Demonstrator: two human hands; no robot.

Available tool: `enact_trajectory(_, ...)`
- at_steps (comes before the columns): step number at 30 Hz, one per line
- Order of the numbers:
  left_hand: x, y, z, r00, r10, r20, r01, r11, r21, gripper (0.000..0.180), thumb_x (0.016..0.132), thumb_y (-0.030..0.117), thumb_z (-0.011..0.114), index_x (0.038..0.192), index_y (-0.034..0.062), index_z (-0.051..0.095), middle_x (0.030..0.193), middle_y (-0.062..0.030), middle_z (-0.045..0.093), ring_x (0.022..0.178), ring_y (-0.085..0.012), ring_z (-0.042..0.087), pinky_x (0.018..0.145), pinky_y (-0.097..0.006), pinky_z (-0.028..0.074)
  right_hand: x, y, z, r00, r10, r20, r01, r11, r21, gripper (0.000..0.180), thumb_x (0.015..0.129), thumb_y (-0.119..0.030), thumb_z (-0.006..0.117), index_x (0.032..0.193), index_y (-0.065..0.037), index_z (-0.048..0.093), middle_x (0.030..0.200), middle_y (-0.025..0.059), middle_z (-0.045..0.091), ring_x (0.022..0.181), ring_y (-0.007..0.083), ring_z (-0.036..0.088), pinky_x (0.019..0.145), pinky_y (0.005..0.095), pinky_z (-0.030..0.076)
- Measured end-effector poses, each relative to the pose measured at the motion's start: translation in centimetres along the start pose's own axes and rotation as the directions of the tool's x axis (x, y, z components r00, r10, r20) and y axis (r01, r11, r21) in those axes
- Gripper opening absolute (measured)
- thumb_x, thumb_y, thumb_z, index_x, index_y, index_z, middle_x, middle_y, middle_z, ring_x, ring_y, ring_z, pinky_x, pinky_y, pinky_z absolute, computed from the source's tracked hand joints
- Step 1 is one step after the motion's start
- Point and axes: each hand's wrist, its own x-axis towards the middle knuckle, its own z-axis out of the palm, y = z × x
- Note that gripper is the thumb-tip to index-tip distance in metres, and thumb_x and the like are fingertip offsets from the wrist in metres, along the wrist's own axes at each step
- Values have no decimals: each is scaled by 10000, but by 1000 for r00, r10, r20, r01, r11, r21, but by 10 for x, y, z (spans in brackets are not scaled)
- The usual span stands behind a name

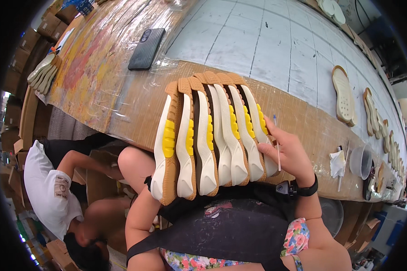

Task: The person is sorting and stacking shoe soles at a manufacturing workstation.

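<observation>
Several shoe soles stand on edge side by side in a row in front of me, partly over the table edge. They have white sidewalls, tan undersides and yellow patches. My right hand grips the right end of the row, thumb on the near side and fingers partly hidden behind the last sole. A thin white pen with a blue tip sticks up at that hand, between thumb and fingers. From the lower left my left forearm reaches to the leftmost sole; the soles hide that hand and its fingers.
Brown cardboard covers the table's near side. A dark phone lies beyond the soles. To the right are loose soles, a clear plastic cup and white tissue. Another person in a white shirt bends low at left.
</observation>
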Motion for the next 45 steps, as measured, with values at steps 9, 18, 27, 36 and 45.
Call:
enact_trajectory(9,6,2,3,1000,6,13,-6,1000,-4,350,902,158,435,1215,5,401,1158,-88,497,1001,-136,520,844,-266,436,5,-4,1,997,-4,80,6,1000,-25,622,805,-256,569,1294,16,299,966,215,546,899,327,537,791,332,416)
enact_trajectory(18,-2,5,22,998,7,69,-6,1000,-9,356,904,159,432,1225,9,392,1169,-86,490,1014,-135,512,853,-266,430,2,-3,5,998,-16,62,5,986,167,703,755,-229,641,1308,12,279,1037,212,540,983,274,535,867,300,387)
enact_trajectory(27,-34,13,60,988,-22,151,26,999,-23,363,906,160,429,1234,12,383,1180,-84,482,1026,-134,505,861,-265,423,8,7,-1,974,54,220,-191,721,666,694,766,-210,650,1307,6,273,1246,98,433,1125,170,426,952,286,327)
enact_trajectory(36,-62,70,111,987,164,-7,-161,977,138,390,915,189,400,1239,-27,375,1197,-84,480,1037,-143,501,896,-271,397,42,-15,5,802,-54,595,-514,446,733,580,830,-212,571,1298,-22,284,1270,73,406,1131,172,433,962,316,347)
enact_trajectory(45,-51,147,30,551,826,-119,-813,499,-302,527,891,401,360,1289,59,313,1325,-117,333,1197,-219,342,991,-403,279,230,-95,119,816,-466,341,-286,188,940,545,867,-314,497,1284,-22,303,1282,80,412,1166,206,413,978,356,339)
